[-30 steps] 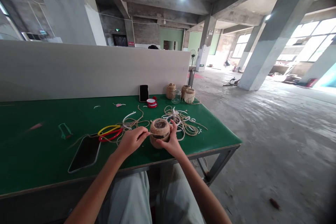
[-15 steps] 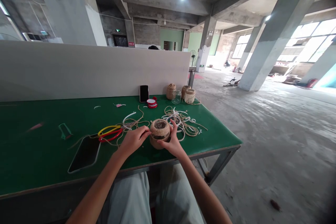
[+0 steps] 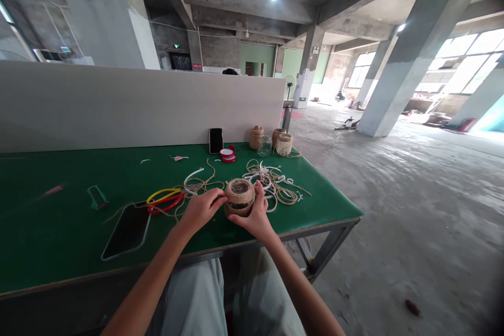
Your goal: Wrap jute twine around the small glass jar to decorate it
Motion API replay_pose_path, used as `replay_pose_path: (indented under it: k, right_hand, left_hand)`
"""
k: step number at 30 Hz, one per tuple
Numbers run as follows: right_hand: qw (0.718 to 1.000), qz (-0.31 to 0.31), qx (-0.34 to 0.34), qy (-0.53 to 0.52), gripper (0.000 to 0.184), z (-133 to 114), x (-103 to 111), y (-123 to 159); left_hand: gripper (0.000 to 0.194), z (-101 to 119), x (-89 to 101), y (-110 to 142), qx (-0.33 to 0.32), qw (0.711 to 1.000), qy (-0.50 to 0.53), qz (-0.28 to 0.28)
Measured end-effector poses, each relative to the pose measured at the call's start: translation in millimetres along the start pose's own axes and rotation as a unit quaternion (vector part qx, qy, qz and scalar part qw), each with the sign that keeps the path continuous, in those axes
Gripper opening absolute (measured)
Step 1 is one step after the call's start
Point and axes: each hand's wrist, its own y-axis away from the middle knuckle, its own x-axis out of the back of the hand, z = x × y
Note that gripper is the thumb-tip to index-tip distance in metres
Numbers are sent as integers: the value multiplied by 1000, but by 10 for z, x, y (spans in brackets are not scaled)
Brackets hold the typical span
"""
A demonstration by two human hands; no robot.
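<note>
A twine-wrapped jar (image 3: 240, 200) stands near the front edge of the green table, its open mouth facing up. Twine coils cover its upper part and its base, and a dark band shows between them. My right hand (image 3: 255, 215) grips the jar from the right, thumb across the front and fingers along the far side. At the jar's left side my left hand (image 3: 205, 206) pinches what looks like the loose jute twine; the fingers hide most of it. Left of that hand lie scissors (image 3: 165, 200) with red and yellow handles, and loose twine (image 3: 205, 184) trails behind it.
Right of the jar lies a tangle of twine and white strips (image 3: 271, 181). A phone (image 3: 128, 231) rests on the table at left, another phone (image 3: 216, 140) leans at the partition (image 3: 137, 105). Tape rolls (image 3: 227, 155), a glass jar (image 3: 264, 146) and wrapped jars (image 3: 284, 144) stand behind.
My right thumb has slid left across the jar's front, and the right hand has shifted slightly the same way. My left hand stays pinched at the jar's left side.
</note>
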Motion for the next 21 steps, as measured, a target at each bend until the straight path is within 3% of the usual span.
replay_pose_path:
  k: [11, 16, 21]
  right_hand:
    - [997, -26, -8, -70, 106, 22, 20, -36]
    - [989, -39, -5, -142, 106, 96, 18, -62]
    - [990, -49, 3, -129, 107, 91, 68, -70]
  left_hand:
    - [24, 16, 79, 15, -129, 967, -215, 52]
    - [21, -47, 88, 33, -127, 967, -210, 63]
    - [21, -83, 79, 30, -106, 979, -169, 49]
